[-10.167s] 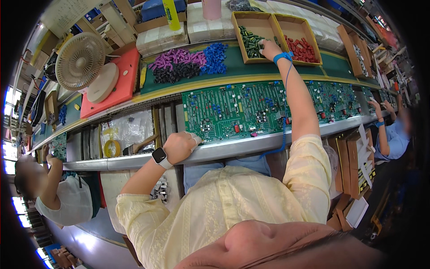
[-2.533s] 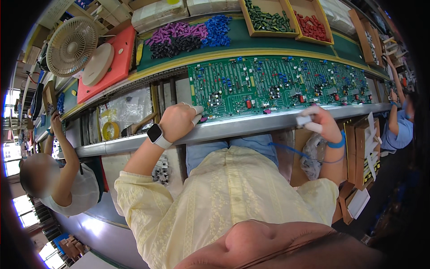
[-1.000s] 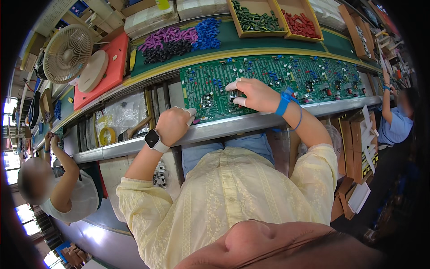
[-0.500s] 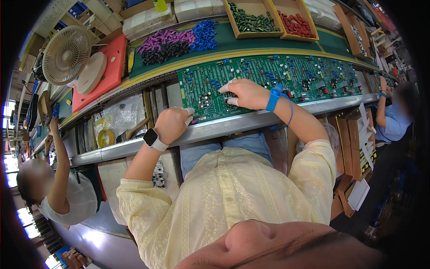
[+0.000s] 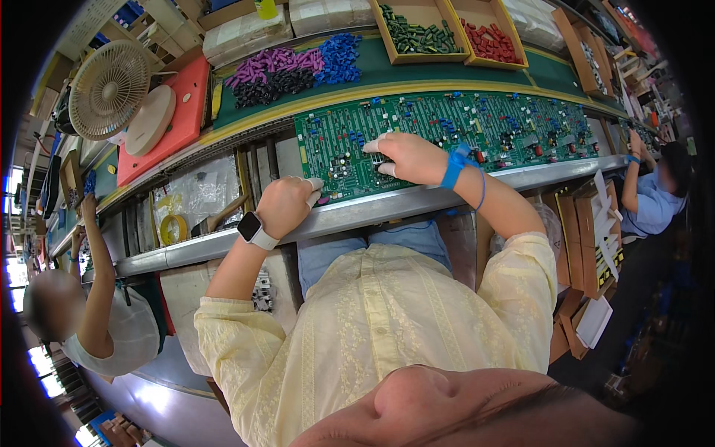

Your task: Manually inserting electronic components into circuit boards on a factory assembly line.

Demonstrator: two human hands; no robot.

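A long green circuit board panel (image 5: 316,139), filled with small parts, lies along the metal rail in front of me. Near its left end my right hand (image 5: 413,159) is closed, white-tipped fingers and thumb on either side of a small dark component (image 5: 378,159) at the board's surface. A blue strap circles that wrist. By the board's lower left corner, my left hand (image 5: 285,205) is closed in a pinch, also with white finger covers. A small purple component (image 5: 323,200) shows at those fingertips, mostly hidden. A watch sits on the left wrist.
Beyond the board lie piles of purple (image 5: 257,68), black (image 5: 261,89) and blue components (image 5: 340,58). Boxes hold green (image 5: 417,33) and red components (image 5: 491,43). A fan (image 5: 109,89), yellow tape roll (image 5: 173,229) and brush (image 5: 220,216) are leftward. People work at both sides.
Both hands keep almost the same place and grip. The view has shifted very slightly, and the person at the right has moved their head a little.
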